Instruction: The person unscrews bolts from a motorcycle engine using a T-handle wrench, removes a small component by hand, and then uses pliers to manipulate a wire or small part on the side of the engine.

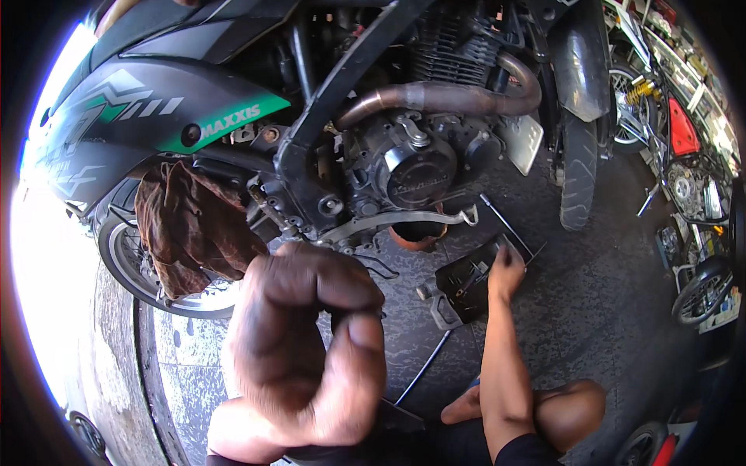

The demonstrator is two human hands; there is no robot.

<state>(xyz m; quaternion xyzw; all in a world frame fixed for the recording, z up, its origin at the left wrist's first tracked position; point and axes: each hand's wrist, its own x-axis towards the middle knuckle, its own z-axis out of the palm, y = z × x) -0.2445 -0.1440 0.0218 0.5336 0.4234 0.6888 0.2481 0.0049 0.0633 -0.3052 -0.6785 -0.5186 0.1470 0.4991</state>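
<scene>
My left hand (307,342) is raised close to the camera, its fingers curled round to meet the thumb. Whatever sits in that pinch, if anything, is too small or hidden to name. Lower and to the right, my right hand (507,270) reaches into a dark tool tray (465,281) on the floor, fingers bunched and darkened; what they grip is hidden. Several small metal tools or parts lie in the tray. Beyond both hands stands a motorcycle, its engine side cover (420,167) and curved metal pedal lever (388,222) facing me.
A brown rag (190,233) hangs by the rear wheel (128,256). A long metal rod (501,216) lies beyond the tray, another rod (422,368) nearer me. An orange-brown round container (418,234) sits under the engine. At right stands another motorcycle with a red panel (684,128).
</scene>
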